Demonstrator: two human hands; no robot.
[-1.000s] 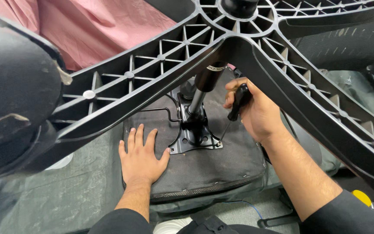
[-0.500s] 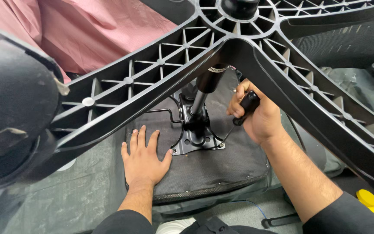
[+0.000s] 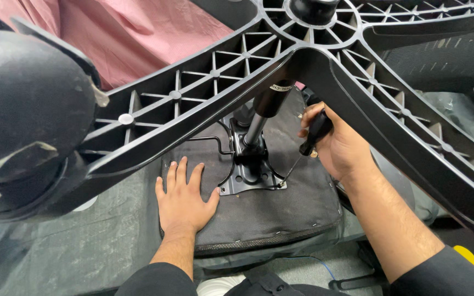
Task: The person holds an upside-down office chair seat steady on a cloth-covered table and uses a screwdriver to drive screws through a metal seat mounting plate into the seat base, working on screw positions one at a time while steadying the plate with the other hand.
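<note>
pink cloth [image 3: 138, 38] backs an upturned chair seat [image 3: 270, 208]. black star base [image 3: 303, 60] and caster [image 3: 28, 104] block the view from 9 to 3 o'clock. left hand [image 3: 185, 200] lies flat, fingers spread, on the seat. right hand [image 3: 338, 145], clamped on a screwdriver [image 3: 308, 145], has now lowered its tip to the metal plate [image 3: 250, 175].

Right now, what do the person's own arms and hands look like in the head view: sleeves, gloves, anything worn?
Both hands are bare: no gloves, rings or watch show on the left hand or the right hand. Each arm has a black sleeve pushed up toward the elbow, so both forearms are uncovered. The right sleeve is the same plain black fabric, without visible markings.
</note>
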